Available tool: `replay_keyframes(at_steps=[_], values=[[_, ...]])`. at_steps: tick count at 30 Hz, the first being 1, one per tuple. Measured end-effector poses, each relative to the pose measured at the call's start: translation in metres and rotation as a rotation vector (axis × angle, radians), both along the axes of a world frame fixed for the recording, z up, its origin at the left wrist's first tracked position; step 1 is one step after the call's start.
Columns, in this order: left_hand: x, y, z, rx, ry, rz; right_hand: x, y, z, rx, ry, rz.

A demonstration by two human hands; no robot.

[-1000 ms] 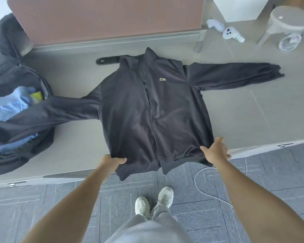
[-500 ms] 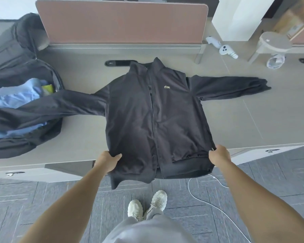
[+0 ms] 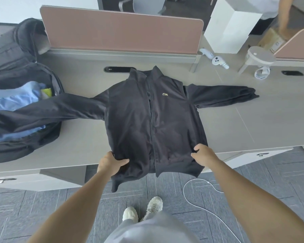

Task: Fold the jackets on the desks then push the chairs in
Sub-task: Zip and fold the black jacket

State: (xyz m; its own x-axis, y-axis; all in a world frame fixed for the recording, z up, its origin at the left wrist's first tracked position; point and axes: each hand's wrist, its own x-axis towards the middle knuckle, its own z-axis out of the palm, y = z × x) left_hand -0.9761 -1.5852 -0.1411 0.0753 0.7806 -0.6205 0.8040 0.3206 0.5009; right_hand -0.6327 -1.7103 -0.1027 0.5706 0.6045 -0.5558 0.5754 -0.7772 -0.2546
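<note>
The black jacket (image 3: pixel 153 120) lay flat and face up on the table (image 3: pixel 253 123), as half a second before, with the collar away from the person and both sleeves spread to the sides. The right hand (image 3: pixel 204 155) had moved inward from the outer lower corner and was now on the front panel, with its fingers curled and pinching a fold of cloth near the hem. The left hand (image 3: pixel 109 163) stayed at almost the same place, at the other lower corner, gripping the cloth with the thumb on top. The hem hung over the near edge of the table, just below both hands. One sleeve rested across an open bag (image 3: pixel 16 137) on the left.
</note>
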Motion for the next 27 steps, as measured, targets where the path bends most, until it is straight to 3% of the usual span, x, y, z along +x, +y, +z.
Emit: replay_keyframes(at_steps=[4, 6, 9, 13, 16, 19, 24, 27], values=[[-0.009, 0.001, 0.003, -0.391, -0.407, 0.208, -0.008, 0.009, 0.008, -0.044, -0.036, 0.081], [-0.015, -0.002, 0.001, -0.428, -0.43, 0.184, -0.014, 0.016, 0.008, -0.053, -0.019, 0.128], [-0.021, 0.001, -0.011, -0.316, -0.29, 0.198, -0.025, 0.032, 0.005, -0.026, 0.016, 0.187], [-0.025, 0.007, -0.012, -0.108, 0.14, -0.097, -0.037, 0.059, -0.004, 0.007, 0.058, 0.235], [-0.022, 0.007, -0.016, -0.147, 0.245, -0.118, -0.04, 0.081, -0.013, 0.006, 0.085, 0.276], [-0.015, 0.015, -0.015, -0.108, 0.487, -0.135, -0.034, 0.11, -0.024, 0.02, 0.066, 0.325], [0.036, 0.048, -0.001, 0.221, 0.434, -0.224, -0.012, 0.159, -0.038, 0.064, -0.012, 0.386], [0.086, 0.077, -0.002, 0.364, 0.303, -0.408, 0.007, 0.183, -0.049, 0.177, -0.149, 0.634]])
